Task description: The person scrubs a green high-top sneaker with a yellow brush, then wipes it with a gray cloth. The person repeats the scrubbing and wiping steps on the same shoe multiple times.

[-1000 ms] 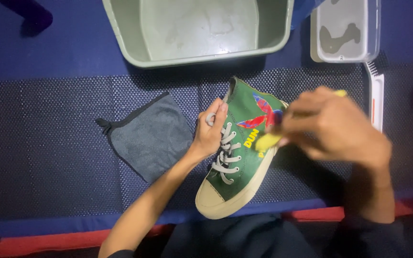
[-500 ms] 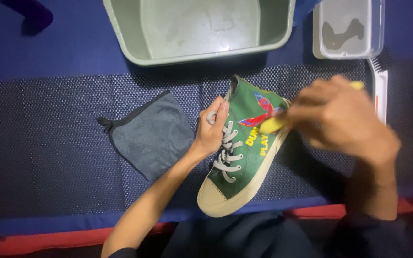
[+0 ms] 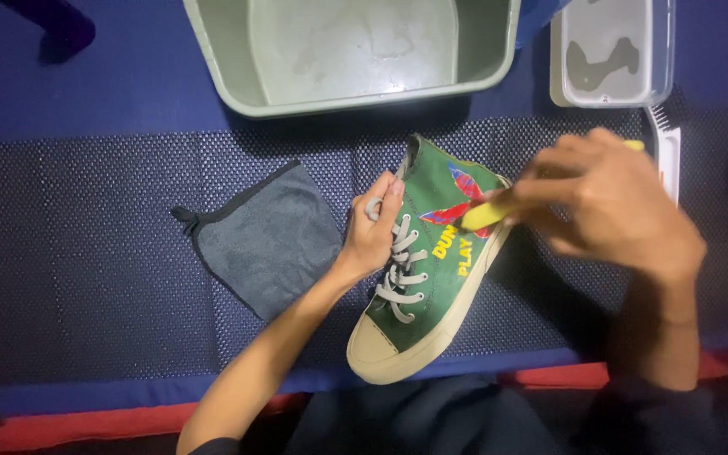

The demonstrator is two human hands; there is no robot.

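With the left hand (image 3: 374, 238) clamped on the laced tongue of the green sneaker (image 3: 431, 270) lying on the dotted mat (image 3: 86, 253), the right hand (image 3: 612, 211), closed around a yellow brush (image 3: 486, 212), does best scrubbing its side in short, light strokes.

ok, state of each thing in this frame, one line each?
green high-top sneaker: on its side on the mat, laced.
left hand: fingers gripping the sneaker at the laces.
right hand: holding a yellow brush against the sneaker's side.
grey cloth: flat on the mat, untouched.
green basin: upright, wet inside.
clear container: open, holding a little liquid.
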